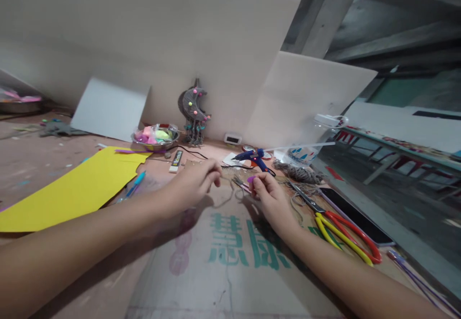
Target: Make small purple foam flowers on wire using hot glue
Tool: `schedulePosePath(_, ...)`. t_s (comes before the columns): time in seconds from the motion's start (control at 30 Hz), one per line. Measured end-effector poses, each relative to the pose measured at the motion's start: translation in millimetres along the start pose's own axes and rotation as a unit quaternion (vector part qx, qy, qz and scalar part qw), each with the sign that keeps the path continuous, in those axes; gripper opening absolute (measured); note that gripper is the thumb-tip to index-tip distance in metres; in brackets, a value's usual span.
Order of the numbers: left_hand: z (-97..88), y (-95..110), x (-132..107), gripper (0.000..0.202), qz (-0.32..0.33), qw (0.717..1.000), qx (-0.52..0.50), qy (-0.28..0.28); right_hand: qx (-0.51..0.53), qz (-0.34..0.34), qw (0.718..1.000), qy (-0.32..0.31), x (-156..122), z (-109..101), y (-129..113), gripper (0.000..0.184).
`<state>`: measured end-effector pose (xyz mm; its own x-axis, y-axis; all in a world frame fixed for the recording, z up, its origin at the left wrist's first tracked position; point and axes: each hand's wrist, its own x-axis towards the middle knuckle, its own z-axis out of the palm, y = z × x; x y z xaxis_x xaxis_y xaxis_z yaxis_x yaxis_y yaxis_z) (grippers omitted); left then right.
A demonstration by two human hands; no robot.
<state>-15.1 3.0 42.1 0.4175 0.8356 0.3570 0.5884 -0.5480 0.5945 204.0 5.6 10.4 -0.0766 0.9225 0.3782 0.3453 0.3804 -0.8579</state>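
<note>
The right hand (271,198) had thumb and forefinger closed on a purple piece (251,179) above the cardboard (187,292). The left hand (196,184) had its fingers loosely curled; whether they gripped the nearby yarn (232,191) could not be determined. The glue gun (256,156) stood beyond the right hand.

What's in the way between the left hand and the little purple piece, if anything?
Nothing visible seems to block the left hand from the purple piece in the right hand. Thin grey yarn and a small metal tool show in the gap, seemingly lower down.
</note>
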Motion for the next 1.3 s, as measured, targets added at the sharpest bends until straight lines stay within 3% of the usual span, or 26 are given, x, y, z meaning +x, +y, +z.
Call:
schedulePosePath(0.17, -42.5, -2, 13, 0.018, 0.000, 0.993, -0.028, 0.110, -0.011, 0.006, 1.000, -0.014, 0, 0, 1, 0.018)
schedulePosePath(0.27, -61.5, -9, 17, 0.019, -0.009, 0.985, 0.039, 0.165, -0.022, 0.003, 0.999, -0.023, -1, 1, 0, 0.019)
schedulePosePath(0.4, -73.7, -32, 19, 0.023, -0.057, 0.975, 0.156, 0.147, -0.017, 0.013, 0.999, -0.030, 0, 2, 1, 0.020)
schedulePosePath(0.47, -74.1, -49, 19, 0.024, -0.085, 0.966, 0.221, 0.099, -0.021, 0.011, 0.999, -0.028, 1, 2, 3, 0.020)
schedulePosePath(0.53, -70.4, -60, 19, 0.020, -0.093, 0.965, 0.244, 0.016, -0.035, 0.010, 0.999, -0.027, 2, 2, 3, 0.019)
schedulePosePath(0.57, -66.8, -62, 18, 0.018, -0.075, 0.969, 0.237, 0.001, -0.039, 0.012, 0.999, -0.028, 1, 2, 2, 0.018)
schedulePosePath(0.63, -55.6, -55, 16, 0.023, -0.051, 0.976, 0.209, 0.027, -0.033, 0.013, 0.999, -0.035, -2, 4, -1, 0.016)
schedulePosePath(0.7, -38.7, -37, 12, 0.030, -0.036, 0.983, 0.178, 0.019, -0.023, -0.006, 0.999, -0.048, -6, 5, -4, 0.013)
schedulePosePath(0.77, -17.9, -18, 7, 0.036, -0.066, 0.996, 0.049, -0.029, -0.043, -0.053, 0.996, -0.062, -11, 5, -5, 0.011)
schedulePosePath(0.83, 3.0, -4, 2, 0.041, -0.105, 0.987, -0.086, -0.082, -0.099, -0.121, 0.985, -0.070, -15, 3, -5, 0.008)
schedulePosePath(0.9, 19.5, 2, -4, 0.047, -0.126, 0.972, -0.171, -0.100, -0.160, -0.197, 0.964, -0.073, -18, 1, -3, 0.009)
schedulePosePath(1.0, 31.9, 1, -9, 0.043, -0.105, 0.967, -0.209, -0.104, -0.208, -0.281, 0.933, -0.085, -20, 0, 0, 0.012)
schedulePosePath(1.07, 34.0, -1, -10, 0.036, -0.090, 0.968, -0.214, -0.098, -0.216, -0.298, 0.924, -0.107, -21, 2, 0, 0.013)
schedulePosePath(1.17, 34.6, -2, -12, 0.028, -0.076, 0.973, -0.210, -0.056, -0.234, -0.266, 0.926, -0.134, -20, 3, -7, 0.016)
schedulePosePath(1.3, 39.1, -5, -15, 0.025, -0.081, 0.974, -0.210, -0.008, -0.263, -0.182, 0.944, -0.078, 1, -11, -19, 0.016)
